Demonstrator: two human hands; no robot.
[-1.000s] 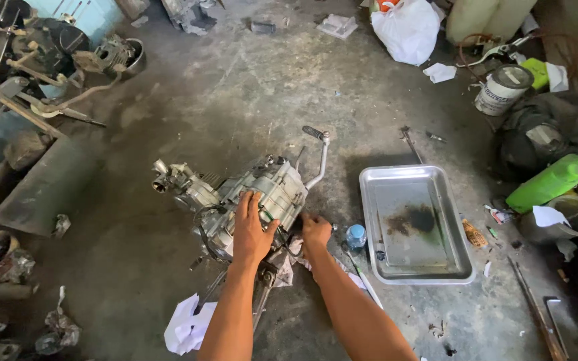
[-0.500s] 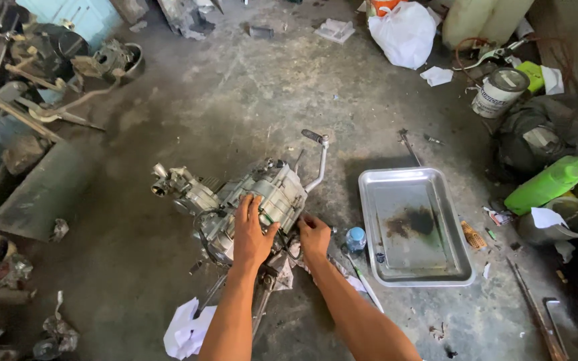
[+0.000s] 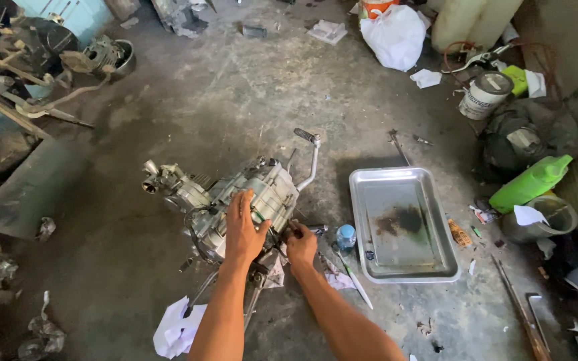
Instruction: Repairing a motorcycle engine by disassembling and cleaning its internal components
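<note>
Bracing engine [image 3: 235, 197] beside tray [image 3: 403, 274]

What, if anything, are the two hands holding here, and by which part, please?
The left hand lies flat on the engine's top casing, not gripping. The right hand is closed at the engine's lower right edge; what it grips cannot be told.

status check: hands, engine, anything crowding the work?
Left hand flat on engine casing. Right hand closed at its lower edge; what it grips is hidden. Metal tray and small bottle close beside the right hand.
</note>
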